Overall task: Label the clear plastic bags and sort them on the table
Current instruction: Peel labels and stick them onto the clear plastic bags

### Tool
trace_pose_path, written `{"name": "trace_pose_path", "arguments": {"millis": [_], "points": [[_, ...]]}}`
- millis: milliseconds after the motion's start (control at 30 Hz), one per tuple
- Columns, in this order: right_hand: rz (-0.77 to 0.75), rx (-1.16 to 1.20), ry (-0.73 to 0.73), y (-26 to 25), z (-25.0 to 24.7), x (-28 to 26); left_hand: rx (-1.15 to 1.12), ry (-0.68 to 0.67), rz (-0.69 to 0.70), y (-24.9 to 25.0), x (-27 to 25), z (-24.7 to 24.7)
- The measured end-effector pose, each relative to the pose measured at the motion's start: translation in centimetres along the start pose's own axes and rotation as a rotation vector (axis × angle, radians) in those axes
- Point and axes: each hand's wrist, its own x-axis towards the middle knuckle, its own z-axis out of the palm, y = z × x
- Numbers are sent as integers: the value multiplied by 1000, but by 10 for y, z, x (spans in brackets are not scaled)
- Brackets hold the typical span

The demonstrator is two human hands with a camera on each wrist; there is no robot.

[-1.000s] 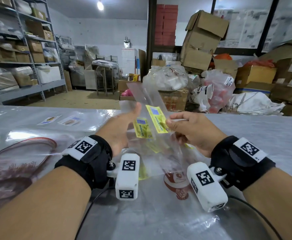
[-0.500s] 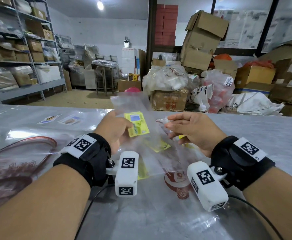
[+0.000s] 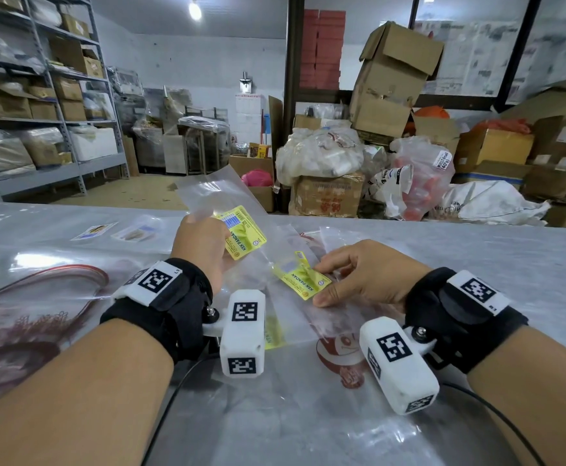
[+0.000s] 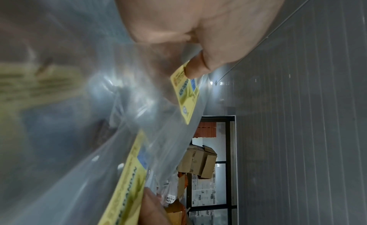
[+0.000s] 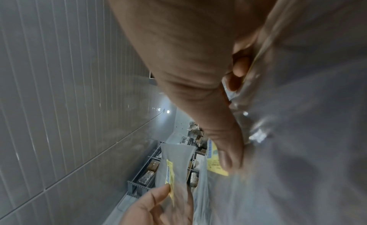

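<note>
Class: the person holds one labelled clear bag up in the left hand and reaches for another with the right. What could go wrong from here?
1. The left hand pinches the raised bag near its yellow label; the slick film may slip or the label crease.
2. The right hand presses the next label on overlapping clear bags, so it may lift several at once.

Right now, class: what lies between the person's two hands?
In the head view, clear plastic bags and a yellow label span the gap between the left hand and right hand.
</note>
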Motion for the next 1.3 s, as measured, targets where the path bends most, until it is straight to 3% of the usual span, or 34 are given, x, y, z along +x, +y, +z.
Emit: {"name": "trace_pose_path", "arguments": {"millis": [133, 333, 467, 667, 767, 867, 1000, 1067, 1133, 1200, 1300], "points": [[10, 141, 53, 4, -1, 2, 31, -3, 44, 1, 0, 0], [49, 437, 215, 3, -7, 7, -46, 95, 65, 5, 10, -6], [35, 627, 296, 2, -11, 6, 13, 9, 13, 3, 6, -3], [-67, 529, 178, -4, 0, 2, 95, -319, -103, 3, -26, 12], [-83, 461, 163, -3, 3, 3, 163, -405, -125, 3, -31, 13], [-80, 430, 212, -5, 0, 3, 220, -332, -76, -4, -22, 12], [31, 398, 536, 5, -22, 7, 250, -242, -88, -7, -13, 9], [157, 343, 489, 11, -30, 6, 281, -235, -91, -6, -14, 8], [244, 219, 344, 10, -31, 2, 290, -230, -85, -6, -13, 8], [274, 49, 263, 9, -28, 0, 266, -225, -92, -7, -15, 8], [241, -65, 287, 10, -25, 2, 258, -231, -96, -6, -16, 8]]}}
